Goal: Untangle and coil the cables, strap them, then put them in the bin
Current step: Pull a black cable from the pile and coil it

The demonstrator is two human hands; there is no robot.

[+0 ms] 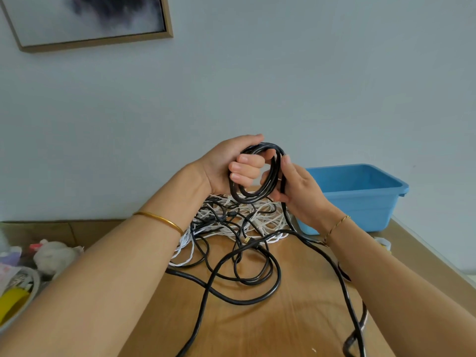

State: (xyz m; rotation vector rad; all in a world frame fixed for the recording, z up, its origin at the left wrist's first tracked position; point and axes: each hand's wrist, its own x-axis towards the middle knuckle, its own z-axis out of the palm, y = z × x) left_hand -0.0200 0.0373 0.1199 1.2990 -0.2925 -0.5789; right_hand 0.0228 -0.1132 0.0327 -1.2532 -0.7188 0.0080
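Note:
Raised above the wooden table (296, 318), my left hand (229, 163) grips a coil of thick black cable (268, 181) with its fingers curled through the loops. My right hand (301, 189) holds the coil's right side, thumb and fingers around the strand that trails down from it. That black cable's loose length (260, 297) runs in wide loops over the table towards me. Behind it lies a tangled heap of white and thin black cables (239, 220). The blue bin (360, 197) stands at the back right and looks empty.
A low box or shelf at the left holds a plush toy (51, 256), a yellow item (13, 302) and other clutter. A framed picture (87, 21) hangs on the wall at top left. The table's right edge runs past the bin.

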